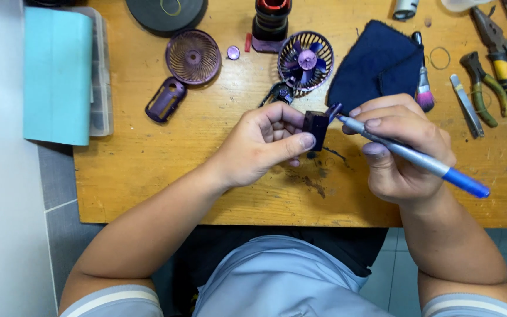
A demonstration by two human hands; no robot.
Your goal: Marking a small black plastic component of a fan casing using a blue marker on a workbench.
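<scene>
Gripping dark purple part (315,128), left hand (259,147); right hand (400,147) clasps screwdriver (412,155).

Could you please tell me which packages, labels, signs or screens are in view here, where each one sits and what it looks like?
Clear plastic compartment box: far left of the wooden table, rectangular, translucent grey.
Flat teal sheet: lying over that box, rectangular, plain.
White-banded cylinder: top edge, cut off by the frame, possibly labelled.
No signs or screens show.

furniture: worn wooden table (148,170) | floor: grey tiles (60,223) | light: even
</scene>
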